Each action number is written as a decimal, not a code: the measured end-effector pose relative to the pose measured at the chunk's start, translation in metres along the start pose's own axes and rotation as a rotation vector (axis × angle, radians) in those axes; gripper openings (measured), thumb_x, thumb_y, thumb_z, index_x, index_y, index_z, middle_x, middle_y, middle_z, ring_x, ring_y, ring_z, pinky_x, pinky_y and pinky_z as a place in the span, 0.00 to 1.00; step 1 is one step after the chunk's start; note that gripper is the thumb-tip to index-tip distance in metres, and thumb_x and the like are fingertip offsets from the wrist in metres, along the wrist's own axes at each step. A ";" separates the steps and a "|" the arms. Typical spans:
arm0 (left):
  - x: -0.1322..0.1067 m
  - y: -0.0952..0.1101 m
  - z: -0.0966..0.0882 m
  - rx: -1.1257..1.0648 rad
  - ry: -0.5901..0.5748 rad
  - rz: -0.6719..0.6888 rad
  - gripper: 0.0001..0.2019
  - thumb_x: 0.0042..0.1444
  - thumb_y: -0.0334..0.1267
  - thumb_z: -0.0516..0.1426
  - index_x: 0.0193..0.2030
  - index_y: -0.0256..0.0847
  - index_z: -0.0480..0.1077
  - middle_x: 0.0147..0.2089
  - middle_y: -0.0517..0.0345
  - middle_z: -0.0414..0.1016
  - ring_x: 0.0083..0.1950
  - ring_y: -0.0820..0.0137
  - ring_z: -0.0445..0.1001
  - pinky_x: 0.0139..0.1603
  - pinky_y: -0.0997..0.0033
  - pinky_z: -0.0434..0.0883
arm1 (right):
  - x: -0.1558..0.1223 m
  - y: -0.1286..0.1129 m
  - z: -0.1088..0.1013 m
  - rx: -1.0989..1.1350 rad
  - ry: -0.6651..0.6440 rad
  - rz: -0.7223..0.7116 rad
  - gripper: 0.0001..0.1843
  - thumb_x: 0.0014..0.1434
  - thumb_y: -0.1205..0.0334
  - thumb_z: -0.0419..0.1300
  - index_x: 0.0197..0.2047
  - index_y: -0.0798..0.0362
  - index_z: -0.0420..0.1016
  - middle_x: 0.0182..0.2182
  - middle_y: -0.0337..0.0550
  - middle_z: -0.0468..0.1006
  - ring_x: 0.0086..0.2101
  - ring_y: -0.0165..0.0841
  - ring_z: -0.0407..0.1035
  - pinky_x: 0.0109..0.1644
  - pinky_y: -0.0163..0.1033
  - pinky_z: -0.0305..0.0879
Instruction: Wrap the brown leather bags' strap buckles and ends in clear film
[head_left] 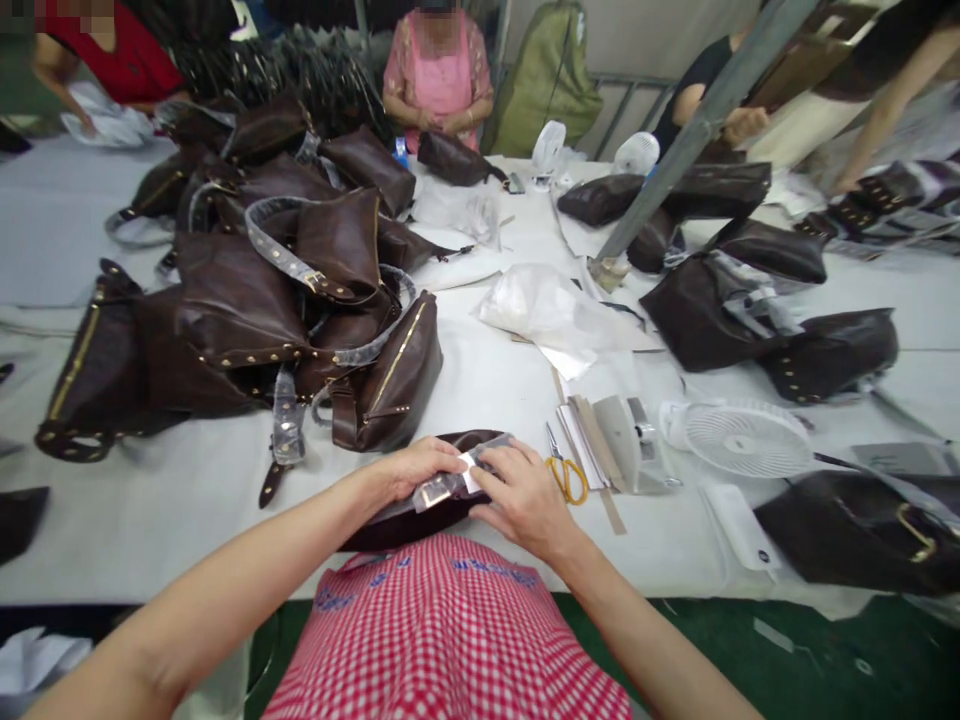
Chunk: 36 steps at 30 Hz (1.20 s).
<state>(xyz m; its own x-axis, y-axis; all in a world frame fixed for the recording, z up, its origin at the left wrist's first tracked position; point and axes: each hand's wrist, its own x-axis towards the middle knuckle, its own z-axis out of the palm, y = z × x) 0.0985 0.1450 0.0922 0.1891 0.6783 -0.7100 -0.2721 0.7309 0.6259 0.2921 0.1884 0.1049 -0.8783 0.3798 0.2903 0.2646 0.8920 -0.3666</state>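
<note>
A dark brown leather bag (420, 525) lies at the table's front edge, close against the checked apron. Across its top runs a strap with a metal buckle, wrapped in clear plastic (435, 491). My left hand (420, 466) pinches this wrapped strap beside a small white piece (469, 470), its thumb and fingertips together. From the other side, my right hand (523, 492) closes its bent fingers over the strap's wrapping, with its fingertips at the white piece. Both hands partly cover the strap and the bag. Yellow-handled scissors (571, 480) lie just right of my right hand.
Brown bags (232, 290) are heaped at the left, and more bags (705, 310) lie at the right. Cards (585, 440), a white fan (742, 437) and a plastic bag (547, 305) are nearby. A slanted metal pole (675, 160) rises from the table. Other people stand across it.
</note>
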 end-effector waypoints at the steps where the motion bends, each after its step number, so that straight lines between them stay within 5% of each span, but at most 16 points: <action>1: 0.000 0.001 -0.001 -0.003 -0.005 0.001 0.11 0.34 0.36 0.65 0.26 0.33 0.73 0.21 0.60 0.73 0.22 0.74 0.69 0.26 0.74 0.64 | -0.003 -0.001 0.003 0.003 0.029 0.014 0.13 0.60 0.59 0.60 0.47 0.54 0.74 0.41 0.53 0.78 0.42 0.42 0.70 0.51 0.53 0.66; 5: 0.000 0.003 -0.001 -0.025 -0.045 -0.011 0.10 0.35 0.36 0.65 0.26 0.33 0.74 0.22 0.58 0.75 0.23 0.74 0.70 0.27 0.75 0.65 | -0.015 -0.003 0.018 0.089 0.105 0.048 0.15 0.67 0.67 0.48 0.46 0.51 0.75 0.39 0.48 0.79 0.38 0.33 0.72 0.42 0.39 0.69; 12: 0.001 0.006 -0.004 -0.046 -0.044 -0.030 0.09 0.34 0.35 0.65 0.24 0.33 0.73 0.21 0.59 0.74 0.23 0.74 0.69 0.28 0.74 0.65 | -0.017 0.003 0.025 0.074 0.086 -0.033 0.14 0.66 0.68 0.48 0.42 0.53 0.76 0.39 0.49 0.79 0.38 0.34 0.73 0.42 0.40 0.70; 18: 0.003 0.006 0.001 0.036 0.009 -0.002 0.09 0.34 0.37 0.64 0.23 0.34 0.71 0.19 0.61 0.71 0.21 0.75 0.66 0.25 0.75 0.61 | -0.007 0.002 0.025 0.097 0.111 0.080 0.11 0.65 0.59 0.54 0.34 0.54 0.72 0.34 0.47 0.75 0.36 0.34 0.70 0.39 0.38 0.67; 27: 0.003 0.007 -0.006 0.160 0.023 -0.003 0.17 0.36 0.45 0.66 0.30 0.36 0.72 0.25 0.59 0.75 0.26 0.72 0.69 0.29 0.73 0.62 | 0.012 0.006 0.033 -0.283 -0.043 0.182 0.14 0.65 0.52 0.53 0.35 0.50 0.73 0.28 0.40 0.71 0.30 0.33 0.63 0.30 0.38 0.53; 36: 0.007 0.005 -0.011 0.186 -0.130 0.008 0.16 0.42 0.46 0.66 0.31 0.36 0.69 0.26 0.62 0.72 0.25 0.76 0.64 0.28 0.76 0.58 | 0.014 0.006 0.021 -0.312 -0.030 0.304 0.24 0.59 0.38 0.53 0.34 0.52 0.69 0.31 0.42 0.72 0.34 0.36 0.63 0.37 0.43 0.53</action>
<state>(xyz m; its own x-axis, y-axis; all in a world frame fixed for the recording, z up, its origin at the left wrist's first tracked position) 0.0883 0.1520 0.0868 0.3112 0.6796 -0.6643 -0.0982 0.7183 0.6888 0.2729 0.1936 0.0884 -0.7517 0.6338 0.1824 0.6169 0.7735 -0.1452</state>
